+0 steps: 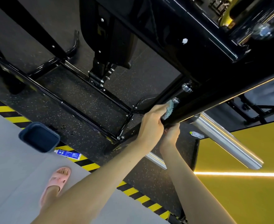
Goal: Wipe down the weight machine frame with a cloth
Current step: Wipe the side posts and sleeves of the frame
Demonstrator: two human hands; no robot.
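The black weight machine frame (202,65) fills the top and middle of the view, with a thick upright beam running down to the centre. My left hand (152,122) grips a pale blue-green cloth (170,109) and presses it against that beam, just below a chrome bolt. My right hand (171,135) holds the same beam from underneath, fingers curled round its lower edge; most of its fingers are hidden behind the beam.
A dark blue bucket (39,137) stands on the grey floor at left, with a blue-and-white tube (67,154) beside it on the yellow-black hazard stripe (87,164). Chrome weight pegs (226,139) stick out at right. My foot in a pink slipper (56,181) is below.
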